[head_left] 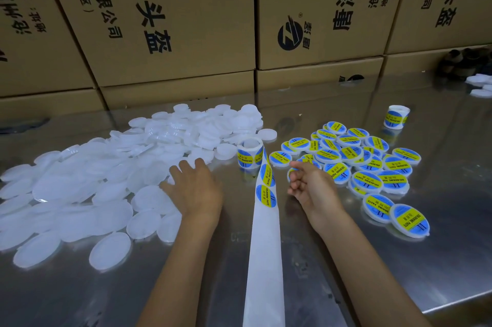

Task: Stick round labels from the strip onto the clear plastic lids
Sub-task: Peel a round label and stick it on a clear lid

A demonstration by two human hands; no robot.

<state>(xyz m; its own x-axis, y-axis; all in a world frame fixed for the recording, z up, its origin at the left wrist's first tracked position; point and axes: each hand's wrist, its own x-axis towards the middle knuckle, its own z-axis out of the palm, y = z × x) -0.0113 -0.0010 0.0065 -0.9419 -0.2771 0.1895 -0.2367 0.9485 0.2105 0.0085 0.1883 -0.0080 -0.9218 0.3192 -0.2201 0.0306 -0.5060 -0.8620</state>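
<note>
Cardboard boxes (173,20) wall off the far edge of a shiny metal surface (399,260) heaped with lids.

Bare room is left only near the person, either side of the strip, and toward the surface's right edge. On the left sprawls a pile of plain clear lids (87,183), too many and too overlapped to count; on the right lies a smaller heap of labelled lids (370,167), roughly two dozen. Two label rolls stand upright: one roll (250,152) between the heaps, feeding a white backing strip (265,233) toward the viewer with two blue-and-yellow labels (266,188) on it, and a second roll (396,116) well apart at the right. The left hand (195,188) rests on the plain lids, fingers relaxed and spread. The right hand (311,185), fingers curled, pinches something blue at its fingertips, probably a label (292,173).
</note>
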